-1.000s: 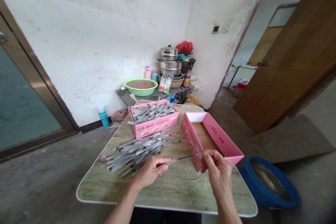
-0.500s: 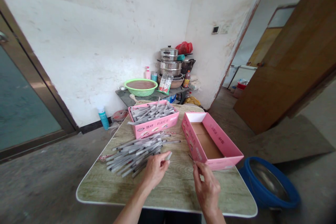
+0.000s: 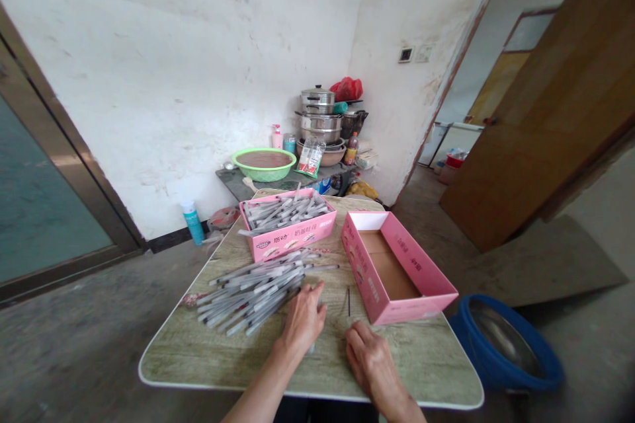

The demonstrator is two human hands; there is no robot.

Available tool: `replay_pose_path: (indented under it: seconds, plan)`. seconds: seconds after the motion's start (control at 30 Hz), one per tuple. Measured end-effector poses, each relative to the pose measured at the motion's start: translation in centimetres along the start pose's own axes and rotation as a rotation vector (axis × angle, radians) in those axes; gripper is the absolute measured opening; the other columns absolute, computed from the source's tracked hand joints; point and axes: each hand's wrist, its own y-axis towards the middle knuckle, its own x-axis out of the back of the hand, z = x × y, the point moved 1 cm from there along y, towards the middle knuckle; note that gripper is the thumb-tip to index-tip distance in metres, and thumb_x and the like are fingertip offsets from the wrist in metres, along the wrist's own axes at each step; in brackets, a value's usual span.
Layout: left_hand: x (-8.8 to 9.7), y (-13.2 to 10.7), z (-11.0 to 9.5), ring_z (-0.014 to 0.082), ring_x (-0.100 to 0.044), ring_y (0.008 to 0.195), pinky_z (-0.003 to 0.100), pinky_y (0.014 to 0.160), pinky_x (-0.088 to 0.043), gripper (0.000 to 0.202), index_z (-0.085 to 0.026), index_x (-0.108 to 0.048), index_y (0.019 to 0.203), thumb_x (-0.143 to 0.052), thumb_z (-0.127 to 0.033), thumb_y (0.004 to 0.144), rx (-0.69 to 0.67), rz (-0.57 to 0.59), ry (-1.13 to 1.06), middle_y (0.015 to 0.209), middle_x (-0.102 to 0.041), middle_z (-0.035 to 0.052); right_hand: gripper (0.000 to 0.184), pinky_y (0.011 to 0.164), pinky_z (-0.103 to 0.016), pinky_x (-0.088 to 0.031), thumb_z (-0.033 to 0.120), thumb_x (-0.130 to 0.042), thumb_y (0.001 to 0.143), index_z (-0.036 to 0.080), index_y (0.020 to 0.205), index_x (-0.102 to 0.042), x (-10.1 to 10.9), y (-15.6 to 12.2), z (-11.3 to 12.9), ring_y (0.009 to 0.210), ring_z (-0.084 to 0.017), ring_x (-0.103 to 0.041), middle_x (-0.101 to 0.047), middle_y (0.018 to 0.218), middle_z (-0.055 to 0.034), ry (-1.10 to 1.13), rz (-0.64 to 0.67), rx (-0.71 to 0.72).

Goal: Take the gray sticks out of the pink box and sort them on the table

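My left hand [image 3: 305, 314] rests low over the table beside the pile of pens, index finger stretched forward. It is closed over a translucent pen [image 3: 312, 347], whose ends peek out from under the fingers. My right hand [image 3: 371, 358] is curled, knuckles up, near the table's front edge. A thin dark stick [image 3: 348, 302], like a pen refill, points away from its fingertips; the fingers cover its near end. Left of my hands lies a loose pile of grey translucent pens [image 3: 253, 294] with dark tips. Behind it, a pink box [image 3: 292, 242] is heaped with similar pens.
A second pink box [image 3: 419, 310], with a bare brown bottom, stands right of my hands on the wood-patterned table [image 3: 198, 360]. A blue tub [image 3: 510, 344] is on the floor at right. Beyond the table, a low shelf holds a green basin [image 3: 265, 172] and stacked pots [image 3: 320, 124].
My right hand has drawn back toward me and left, bringing the dark stick away from the box's side. My left hand has shifted slightly right, its index finger now stretched out.
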Motion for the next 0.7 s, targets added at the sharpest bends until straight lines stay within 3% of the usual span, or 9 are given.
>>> replay_pose_path:
  seconds: [0.2, 0.37, 0.7]
  plan:
    - [0.1, -0.1, 0.1, 0.0186, -0.061, 0.084, 0.026, 0.077, -0.044, 0.051, -0.019, -0.049, 0.132, -0.056, -0.026, 0.082, -0.012, -0.006, 0.008, 0.105, -0.060, 0.0103, 0.025, 0.060, -0.019, -0.039, 0.004, -0.036, 0.087, 0.019, 0.075, -0.052, 0.2, 0.2, -0.3, 0.066, -0.011, -0.055, -0.055, 0.077, -0.0018, -0.026, 0.059, 0.008]
    - [0.1, 0.0, 0.0, 0.0184, -0.061, 0.088, 0.025, 0.079, -0.044, 0.050, -0.019, -0.050, 0.131, -0.056, -0.022, 0.082, -0.008, -0.010, -0.004, 0.107, -0.061, 0.0100, 0.021, 0.060, -0.018, -0.038, 0.003, -0.041, 0.084, 0.018, 0.076, -0.053, 0.2, 0.2, -0.4, 0.067, -0.011, -0.055, -0.055, 0.078, -0.0018, -0.061, 0.080, -0.005]
    - [0.1, 0.4, 0.5, 0.0186, -0.061, 0.088, 0.026, 0.080, -0.045, 0.044, -0.017, -0.056, 0.125, -0.057, -0.020, 0.082, -0.022, -0.072, -0.030, 0.108, -0.061, 0.0107, 0.020, 0.058, -0.020, -0.034, 0.000, -0.047, 0.076, 0.019, 0.074, -0.052, -0.2, 2.0, 1.2, 0.066, -0.011, -0.053, -0.056, 0.079, -0.0007, -0.073, 0.102, 0.052]
